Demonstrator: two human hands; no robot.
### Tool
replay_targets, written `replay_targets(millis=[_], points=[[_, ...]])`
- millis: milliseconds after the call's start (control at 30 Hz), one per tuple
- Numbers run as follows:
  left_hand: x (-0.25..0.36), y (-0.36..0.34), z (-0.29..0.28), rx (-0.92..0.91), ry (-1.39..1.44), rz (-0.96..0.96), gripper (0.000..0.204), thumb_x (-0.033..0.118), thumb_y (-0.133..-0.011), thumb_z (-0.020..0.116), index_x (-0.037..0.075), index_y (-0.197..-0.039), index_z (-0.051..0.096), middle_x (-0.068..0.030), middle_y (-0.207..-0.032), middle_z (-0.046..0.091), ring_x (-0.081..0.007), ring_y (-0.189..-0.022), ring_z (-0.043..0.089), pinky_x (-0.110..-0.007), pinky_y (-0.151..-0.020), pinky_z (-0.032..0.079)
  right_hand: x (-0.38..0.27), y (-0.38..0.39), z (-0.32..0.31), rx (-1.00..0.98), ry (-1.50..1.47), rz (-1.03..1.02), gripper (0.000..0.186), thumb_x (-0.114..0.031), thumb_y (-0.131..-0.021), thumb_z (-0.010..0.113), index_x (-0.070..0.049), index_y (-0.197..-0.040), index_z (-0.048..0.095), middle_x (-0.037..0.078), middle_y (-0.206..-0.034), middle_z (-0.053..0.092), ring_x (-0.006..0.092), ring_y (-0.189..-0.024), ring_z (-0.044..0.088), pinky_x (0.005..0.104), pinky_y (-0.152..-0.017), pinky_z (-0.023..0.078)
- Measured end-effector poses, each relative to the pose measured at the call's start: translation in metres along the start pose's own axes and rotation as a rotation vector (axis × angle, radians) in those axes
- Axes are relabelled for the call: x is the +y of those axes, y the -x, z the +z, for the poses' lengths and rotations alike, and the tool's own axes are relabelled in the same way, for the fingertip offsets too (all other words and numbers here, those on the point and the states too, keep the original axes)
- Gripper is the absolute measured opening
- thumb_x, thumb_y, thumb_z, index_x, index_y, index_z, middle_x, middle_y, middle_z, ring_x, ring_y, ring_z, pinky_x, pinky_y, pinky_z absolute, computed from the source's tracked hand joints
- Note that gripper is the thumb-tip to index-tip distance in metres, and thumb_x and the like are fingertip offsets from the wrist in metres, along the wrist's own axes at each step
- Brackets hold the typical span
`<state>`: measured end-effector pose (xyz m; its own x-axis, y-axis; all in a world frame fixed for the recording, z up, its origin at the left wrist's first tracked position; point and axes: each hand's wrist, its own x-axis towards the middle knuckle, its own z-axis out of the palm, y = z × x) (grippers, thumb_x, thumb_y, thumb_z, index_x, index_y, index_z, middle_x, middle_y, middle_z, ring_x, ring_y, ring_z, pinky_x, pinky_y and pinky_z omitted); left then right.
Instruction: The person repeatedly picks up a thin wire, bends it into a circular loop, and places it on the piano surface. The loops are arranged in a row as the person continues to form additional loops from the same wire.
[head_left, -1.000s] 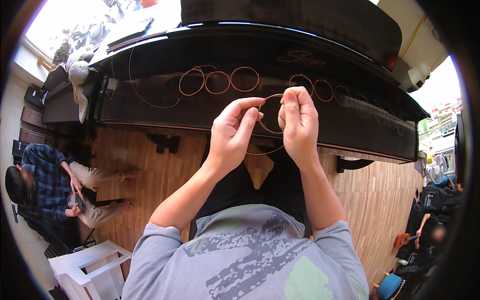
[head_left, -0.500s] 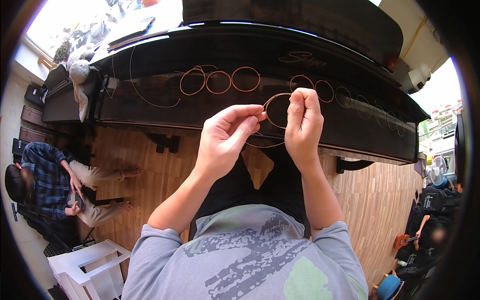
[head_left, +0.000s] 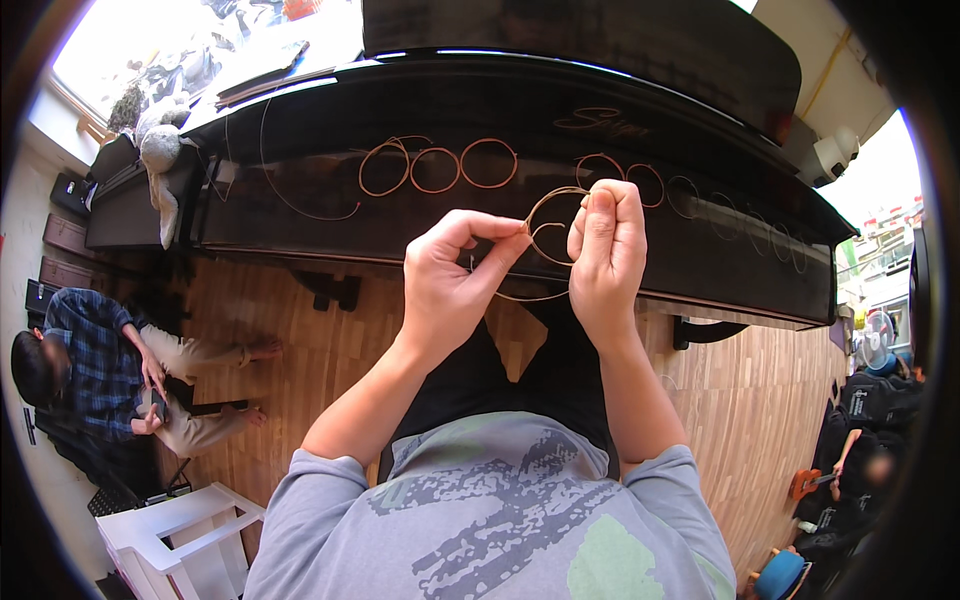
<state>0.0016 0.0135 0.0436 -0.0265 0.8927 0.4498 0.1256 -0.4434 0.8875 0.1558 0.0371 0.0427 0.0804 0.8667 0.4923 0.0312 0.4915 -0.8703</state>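
At the black piano [head_left: 450, 95], we observe the left hand [head_left: 445, 270] pinching the wire coil [head_left: 542, 202] between thumb and forefinger, and the right hand [head_left: 608, 245], fingers curled closed, gripping its opposite side. The coil lies between both hands.

Your left forearm [head_left: 375, 400] slants up between one and two o'clock, your right forearm [head_left: 638, 400] toward eleven; your left hand [head_left: 445, 275] pinches, thumb and forefinger tips meeting at its two o'clock; your right hand [head_left: 610, 250], apart from it, curls closed, thumb aimed at twelve
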Motion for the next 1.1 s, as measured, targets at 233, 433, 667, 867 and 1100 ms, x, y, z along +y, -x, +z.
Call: replay_targets(millis=[233,433,667,867,1100], points=[[-0.025,0.001,0.015,-0.004,0.267,-0.006,0.012,-0.003,-0.078,0.073,0.000,-0.087,0.066,-0.0121,-0.101,0.069,-0.0191,-0.098,0.065,-0.030,-0.085,0.052,-0.005,0.005,0.008,0.019,-0.164,0.099,0.017,-0.017,-0.103,0.039,-0.006,-0.093,0.048,-0.002,-0.080,0.045,-0.0001,-0.054,0.035,0.0166,-0.046,0.031],[-0.025,-0.001,0.013,-0.158,0.344,0.009,0.017,-0.009,-0.083,0.065,0.002,-0.090,0.054,-0.0124,-0.092,0.066,-0.0206,-0.092,0.067,-0.035,-0.092,0.051,-0.003,0.003,0.006,0.018,-0.292,0.207,0.019,-0.018,-0.103,0.039,-0.007,-0.092,0.050,0.000,-0.083,0.046,0.0000,-0.054,0.036,0.0163,-0.045,0.032],[-0.009,-0.001,0.001,-0.180,-0.112,0.151,0.044,0.007,-0.080,0.072,0.004,-0.120,0.055,-0.0053,-0.079,0.063,-0.0172,-0.075,0.060,-0.030,-0.073,0.049,0.002,0.000,0.001,0.011,-0.432,0.353,0.019,-0.018,-0.103,0.041,-0.007,-0.092,0.052,0.000,-0.084,0.046,0.0000,-0.054,0.036,0.0160,-0.043,0.032],[-0.010,-0.006,-0.015,-0.187,-0.427,0.420,0.037,0.003,-0.077,0.071,0.005,-0.113,0.066,-0.0045,-0.077,0.060,-0.0216,-0.078,0.055,-0.032,-0.074,0.047,-0.002,-0.005,-0.008,-0.027,-0.536,0.468,0.019,-0.020,-0.102,0.043,-0.009,-0.089,0.051,-0.004,-0.075,0.043,0.0002,-0.050,0.033,0.0147,-0.043,0.028],[-0.003,0.002,-0.019,-0.035,0.086,-0.079,0.013,0.001,-0.088,0.064,0.001,-0.100,0.068,-0.0055,-0.086,0.068,-0.0113,-0.077,0.065,-0.023,-0.065,0.050,0.004,0.000,-0.009,-0.089,-0.145,0.219,0.017,-0.018,-0.100,0.050,-0.006,-0.089,0.053,-0.005,-0.068,0.043,0.0009,-0.053,0.035,0.0186,-0.047,0.030]])
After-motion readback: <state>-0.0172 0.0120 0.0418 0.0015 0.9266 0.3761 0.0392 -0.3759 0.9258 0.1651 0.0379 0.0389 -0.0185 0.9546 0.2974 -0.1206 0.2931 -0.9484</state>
